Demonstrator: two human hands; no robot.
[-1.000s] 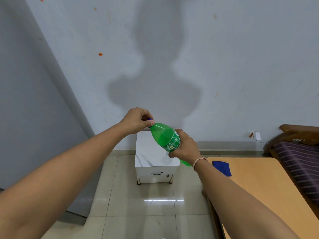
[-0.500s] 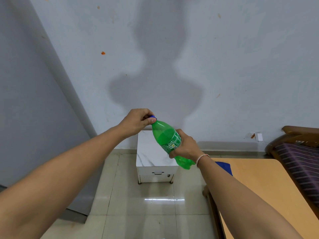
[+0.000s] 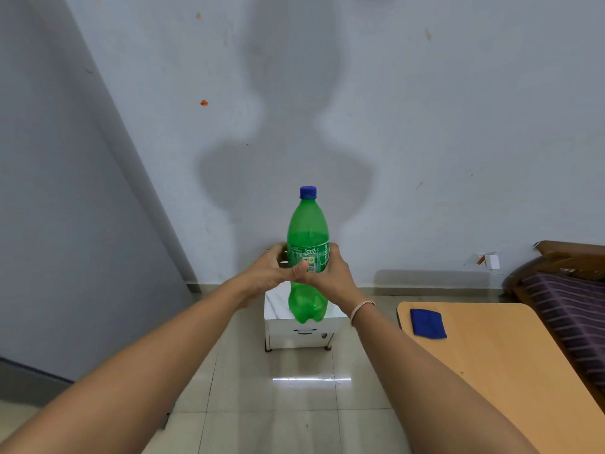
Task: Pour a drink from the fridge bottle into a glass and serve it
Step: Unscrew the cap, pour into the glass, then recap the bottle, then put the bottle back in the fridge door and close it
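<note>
A green plastic soda bottle (image 3: 307, 234) with a blue cap (image 3: 308, 192) is held upright in the air in front of me, cap on. My left hand (image 3: 271, 270) wraps the label band from the left. My right hand (image 3: 330, 276) grips the same band from the right, its thumb across the front. Both hands touch each other at the bottle's middle. No glass is in view.
A small white marble-topped cabinet (image 3: 301, 332) stands against the wall below the bottle. A wooden table (image 3: 491, 362) at the right carries a folded blue cloth (image 3: 428, 323). A striped sofa (image 3: 569, 299) sits at the far right. Tiled floor lies below.
The bottle went from tilted to upright and rose. My left hand left the cap and moved down onto the bottle's body beside my right hand.
</note>
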